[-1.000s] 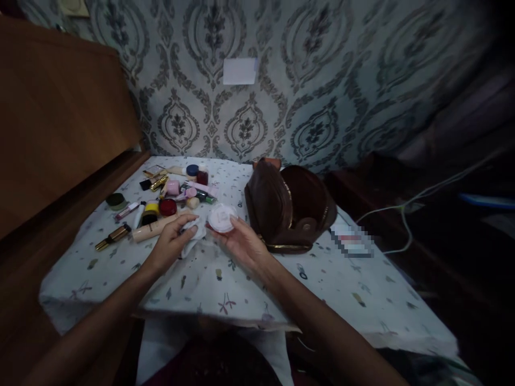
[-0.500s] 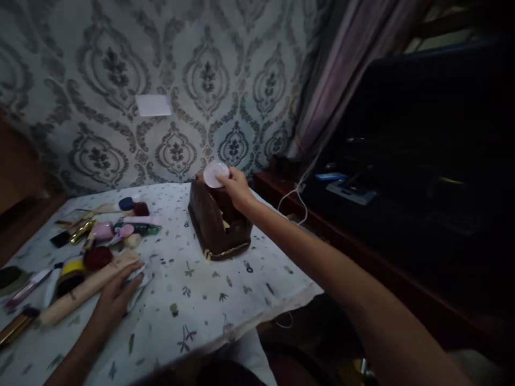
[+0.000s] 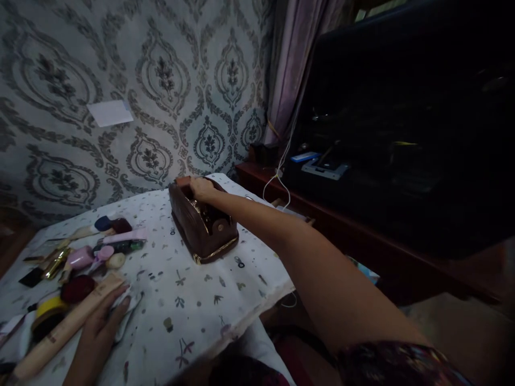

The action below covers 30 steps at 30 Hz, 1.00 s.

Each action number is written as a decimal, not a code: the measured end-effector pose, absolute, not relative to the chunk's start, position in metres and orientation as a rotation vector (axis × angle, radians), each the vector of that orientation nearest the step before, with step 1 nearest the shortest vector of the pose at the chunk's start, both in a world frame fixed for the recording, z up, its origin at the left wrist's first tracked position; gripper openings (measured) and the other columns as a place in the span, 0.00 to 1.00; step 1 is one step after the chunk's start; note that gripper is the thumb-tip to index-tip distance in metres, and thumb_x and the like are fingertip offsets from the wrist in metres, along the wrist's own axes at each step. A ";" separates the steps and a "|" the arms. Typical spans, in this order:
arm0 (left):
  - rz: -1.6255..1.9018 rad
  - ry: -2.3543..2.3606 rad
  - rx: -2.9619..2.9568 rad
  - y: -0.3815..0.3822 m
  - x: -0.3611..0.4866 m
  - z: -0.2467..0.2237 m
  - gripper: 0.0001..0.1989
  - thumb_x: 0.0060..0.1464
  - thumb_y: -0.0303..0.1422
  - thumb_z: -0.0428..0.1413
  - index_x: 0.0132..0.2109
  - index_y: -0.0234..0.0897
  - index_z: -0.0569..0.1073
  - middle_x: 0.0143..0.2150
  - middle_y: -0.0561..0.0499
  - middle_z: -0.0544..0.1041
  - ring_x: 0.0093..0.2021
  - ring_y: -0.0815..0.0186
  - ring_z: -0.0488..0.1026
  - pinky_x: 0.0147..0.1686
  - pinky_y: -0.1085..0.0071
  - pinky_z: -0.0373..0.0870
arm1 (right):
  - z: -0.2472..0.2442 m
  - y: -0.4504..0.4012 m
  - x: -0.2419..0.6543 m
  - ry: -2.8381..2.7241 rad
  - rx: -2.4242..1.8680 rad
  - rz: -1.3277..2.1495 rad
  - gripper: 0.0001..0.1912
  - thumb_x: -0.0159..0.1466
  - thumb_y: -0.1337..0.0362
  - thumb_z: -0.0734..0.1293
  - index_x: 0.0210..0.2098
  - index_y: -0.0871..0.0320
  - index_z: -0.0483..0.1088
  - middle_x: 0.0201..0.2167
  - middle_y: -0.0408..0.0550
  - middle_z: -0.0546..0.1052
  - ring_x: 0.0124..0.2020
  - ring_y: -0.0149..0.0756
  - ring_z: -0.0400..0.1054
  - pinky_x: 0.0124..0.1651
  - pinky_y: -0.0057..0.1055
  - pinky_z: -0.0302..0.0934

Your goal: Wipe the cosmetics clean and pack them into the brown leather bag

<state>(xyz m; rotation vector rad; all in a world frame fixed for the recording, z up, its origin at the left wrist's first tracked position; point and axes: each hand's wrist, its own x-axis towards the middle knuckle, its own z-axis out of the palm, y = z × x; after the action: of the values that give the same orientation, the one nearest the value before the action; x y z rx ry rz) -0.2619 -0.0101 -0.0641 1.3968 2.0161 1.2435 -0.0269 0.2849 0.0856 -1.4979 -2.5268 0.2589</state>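
Observation:
A brown bag with gold zip edges stands unzipped on the table. My right hand reaches into its top opening near the far end. The fingers are hidden inside, so whether they still hold anything does not show. My left hand lies on the table at lower left, fingers stretched out over a crumpled white cloth. Alongside it is a long beige tube-like item. Past that lie a dark red round item and a yellow-and-black round container.
Several cosmetics crowd the table's left side, among them a pink bottle, a gold tube and a pale pink tube. A patterned white cloth covers the table. To the right are a white cable and a large dark case.
My right hand has lowered into the bag; the white round disc it held is now out of sight. My left hand stays by the cloth. The camera view has turned right.

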 end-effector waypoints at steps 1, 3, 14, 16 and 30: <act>1.259 2.014 1.398 -0.010 -0.261 -0.064 0.32 0.47 0.58 0.58 0.50 0.38 0.77 0.60 0.43 0.75 0.68 0.45 0.62 0.69 0.49 0.52 | 0.084 0.286 -0.027 -2.537 -1.499 0.230 0.28 0.63 0.69 0.70 0.61 0.70 0.63 0.57 0.68 0.73 0.59 0.50 0.68 0.57 0.37 0.64; 1.239 1.996 1.403 -0.010 -0.262 -0.065 0.32 0.48 0.57 0.58 0.50 0.38 0.77 0.59 0.43 0.75 0.68 0.46 0.61 0.70 0.49 0.51 | 0.080 0.287 -0.027 -2.551 -1.501 0.200 0.31 0.62 0.70 0.72 0.62 0.70 0.61 0.56 0.68 0.73 0.58 0.49 0.69 0.57 0.37 0.64; 1.151 1.965 1.361 -0.011 -0.275 -0.071 0.30 0.48 0.55 0.60 0.51 0.39 0.78 0.61 0.44 0.75 0.69 0.46 0.60 0.70 0.49 0.50 | 0.059 0.297 -0.023 -2.596 -1.602 0.196 0.21 0.68 0.61 0.68 0.58 0.61 0.67 0.56 0.55 0.71 0.52 0.43 0.71 0.52 0.45 0.69; 1.144 1.973 1.347 -0.011 -0.273 -0.069 0.30 0.47 0.55 0.60 0.51 0.39 0.78 0.60 0.44 0.75 0.68 0.46 0.61 0.69 0.49 0.53 | 0.060 0.298 -0.022 -2.625 -1.597 0.225 0.20 0.68 0.60 0.68 0.57 0.60 0.67 0.55 0.54 0.72 0.51 0.42 0.71 0.52 0.44 0.70; 1.183 1.972 1.391 -0.010 -0.270 -0.070 0.28 0.47 0.54 0.60 0.49 0.41 0.79 0.57 0.46 0.78 0.66 0.47 0.65 0.69 0.51 0.53 | 0.051 0.273 -0.017 -2.729 -1.173 0.149 0.15 0.70 0.70 0.61 0.54 0.60 0.70 0.59 0.59 0.70 0.60 0.44 0.64 0.59 0.37 0.63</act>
<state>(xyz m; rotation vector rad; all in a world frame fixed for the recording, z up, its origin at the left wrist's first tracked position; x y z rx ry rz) -0.2697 -0.0099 -0.0704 1.3915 1.9720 1.1833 -0.0167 0.2726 0.0507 -1.1729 -2.7287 0.1490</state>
